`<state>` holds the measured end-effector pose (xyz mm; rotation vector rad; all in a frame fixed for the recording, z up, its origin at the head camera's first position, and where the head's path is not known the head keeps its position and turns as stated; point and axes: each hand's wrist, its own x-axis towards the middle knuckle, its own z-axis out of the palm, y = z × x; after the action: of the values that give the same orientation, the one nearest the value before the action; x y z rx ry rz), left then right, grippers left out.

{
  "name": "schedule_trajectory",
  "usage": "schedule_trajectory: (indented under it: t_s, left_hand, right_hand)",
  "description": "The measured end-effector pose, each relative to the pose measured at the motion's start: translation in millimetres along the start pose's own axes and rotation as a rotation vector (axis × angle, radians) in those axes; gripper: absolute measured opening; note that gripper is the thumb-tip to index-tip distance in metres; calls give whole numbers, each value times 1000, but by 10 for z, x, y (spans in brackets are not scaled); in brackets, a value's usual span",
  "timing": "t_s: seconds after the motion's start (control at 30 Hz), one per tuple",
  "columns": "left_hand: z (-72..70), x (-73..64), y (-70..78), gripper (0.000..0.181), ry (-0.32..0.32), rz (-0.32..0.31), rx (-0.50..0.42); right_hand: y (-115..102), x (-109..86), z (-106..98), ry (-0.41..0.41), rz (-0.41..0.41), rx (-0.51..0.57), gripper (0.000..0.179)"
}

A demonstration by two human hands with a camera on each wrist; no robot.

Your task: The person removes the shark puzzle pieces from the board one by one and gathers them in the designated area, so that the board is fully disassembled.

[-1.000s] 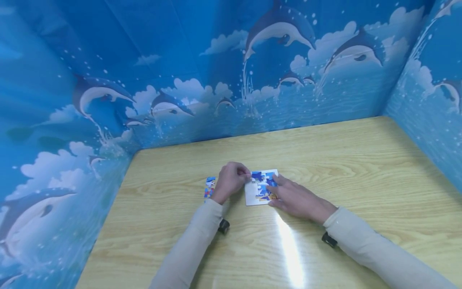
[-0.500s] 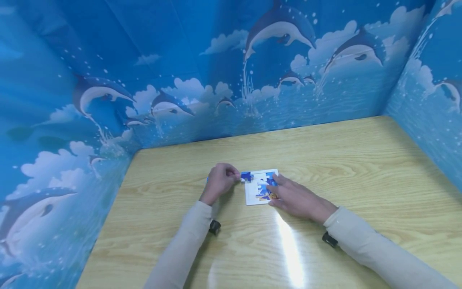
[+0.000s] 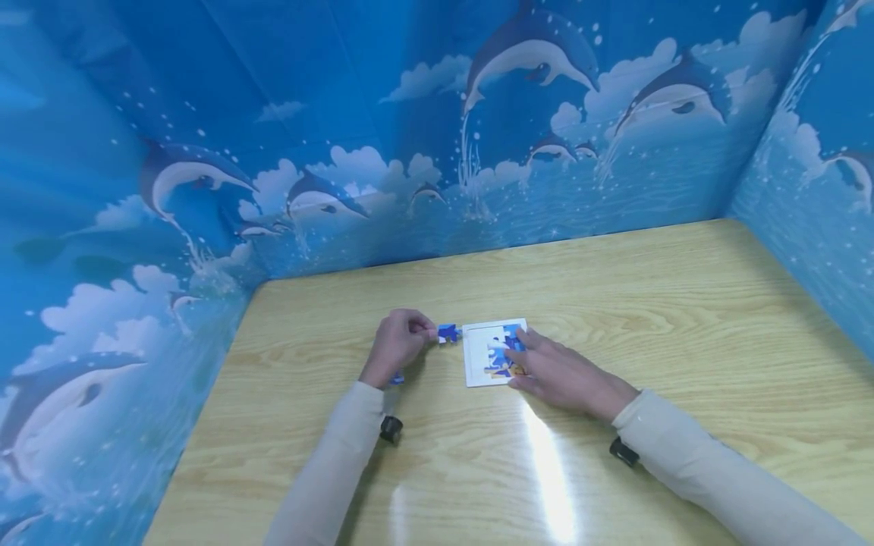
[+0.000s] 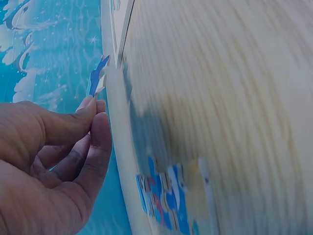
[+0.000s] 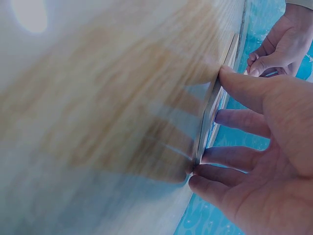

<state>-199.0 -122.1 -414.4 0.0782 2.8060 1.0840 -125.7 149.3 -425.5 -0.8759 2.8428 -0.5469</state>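
My left hand [image 3: 396, 345] pinches a blue jigsaw piece [image 3: 448, 333] between thumb and fingertips, just left of the puzzle board. In the left wrist view the piece [image 4: 99, 76] shows nearly edge-on, raised off the tabletop. The white-framed puzzle board [image 3: 476, 356] lies flat, bare on its left, with joined blue and orange pieces [image 3: 500, 360] on its right. My right hand [image 3: 563, 375] rests on the board's right side with spread fingers, covering part of it. The right wrist view shows the thumb [image 5: 239, 88] at the board's near edge.
A second group of colourful puzzle pieces [image 4: 168, 198] lies on the table by my left wrist, mostly hidden in the head view. The wood-grain table [image 3: 683, 318] is bordered at the back and sides by a blue dolphin-print curtain [image 3: 410, 114].
My left hand has moved left, carrying the blue jigsaw piece off the board's upper left and exposing the white base there. My right hand has stayed in place.
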Motion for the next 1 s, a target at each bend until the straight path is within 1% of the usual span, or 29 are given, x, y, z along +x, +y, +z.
schedule_trajectory:
  t_s: [0.13,0.3,0.53,0.63,0.87,1.0]
  left_hand:
    - [-56,-20,-56,4,2,3,-8]
    - [-117,-33,-129,3,4,-8,-27]
    - [-196,-53,-210,4,15,4,-49]
    - [-226,-64,-230,4,16,-12,-61]
    - [-284,-62,-280,5,23,-16,-31]
    - [-314,-66,-309,6,18,-18,-33]
  right_hand:
    - [0,-2,2,-5,7,9,56]
    - [0,-5,4,-9,8,13,56]
    - [-7,-12,1,-5,6,19,56]
    - [-6,-12,0,-5,6,20,55]
    - [0,-9,5,-1,5,18,55]
    - [-1,-10,5,0,4,20,55]
